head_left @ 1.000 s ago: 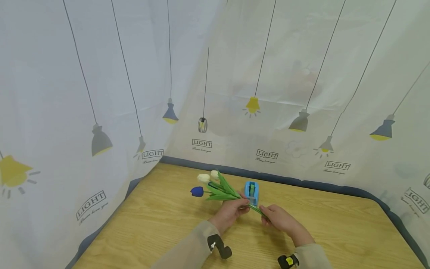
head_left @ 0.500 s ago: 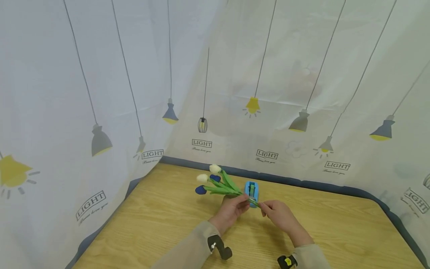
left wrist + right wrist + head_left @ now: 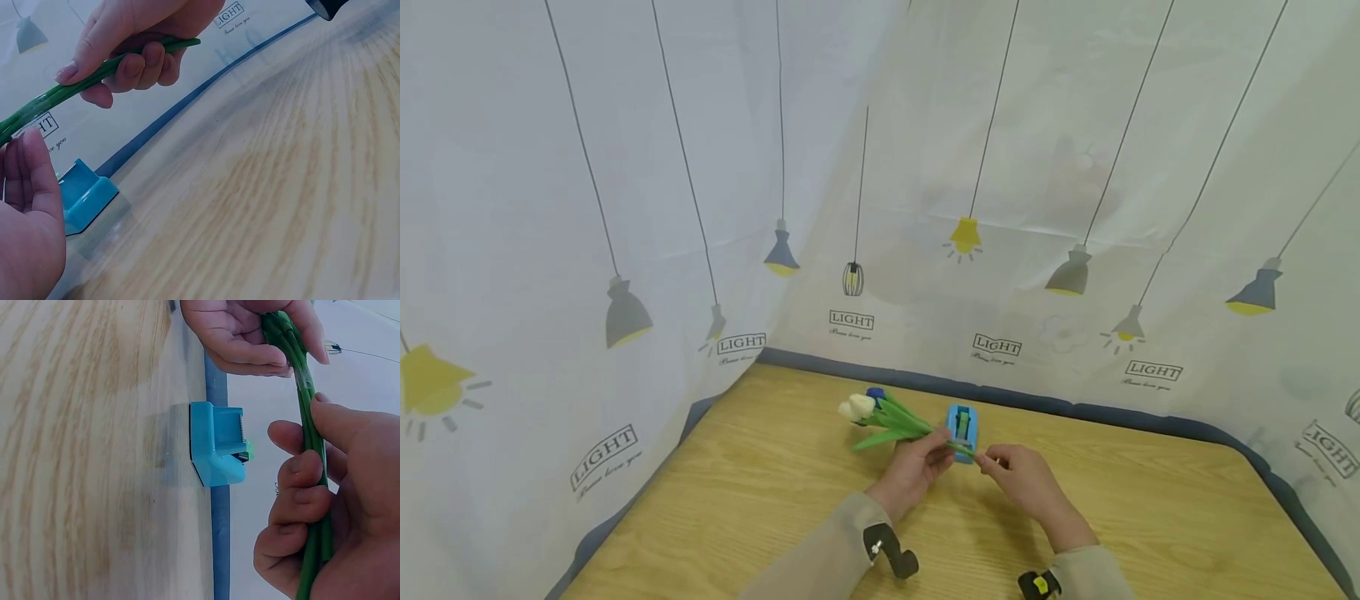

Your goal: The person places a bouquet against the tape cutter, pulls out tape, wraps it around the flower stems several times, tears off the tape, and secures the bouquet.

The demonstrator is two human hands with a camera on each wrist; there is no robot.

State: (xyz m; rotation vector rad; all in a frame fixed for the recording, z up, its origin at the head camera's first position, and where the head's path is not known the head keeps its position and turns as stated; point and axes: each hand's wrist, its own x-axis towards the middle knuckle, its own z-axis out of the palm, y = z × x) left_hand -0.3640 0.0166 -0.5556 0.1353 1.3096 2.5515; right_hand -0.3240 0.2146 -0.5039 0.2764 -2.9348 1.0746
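A bunch of artificial tulips (image 3: 891, 419), cream and blue with green leaves, lies across both hands above the table. My left hand (image 3: 913, 467) holds it below the leaves, stems between thumb and fingers. The right hand (image 3: 1030, 487) grips the lower stems (image 3: 317, 469), fingers curled round them and thumb laid along them. A shiny strip like clear tape (image 3: 305, 378) shows on the stems between the hands in the right wrist view. Just beyond the hands stands a blue tape dispenser (image 3: 962, 429), its toothed edge visible in the right wrist view.
The wooden table (image 3: 760, 500) spreads around the hands. Behind it hangs a pale curtain (image 3: 910, 275) printed with lamps, with a dark blue band (image 3: 1075, 410) along the table's back edge. Each wrist wears a black camera mount (image 3: 891, 550).
The bunch has turned about its stems: blue blooms now sit behind the cream ones, and the heads are closer together. My right hand has shifted slightly up and left.
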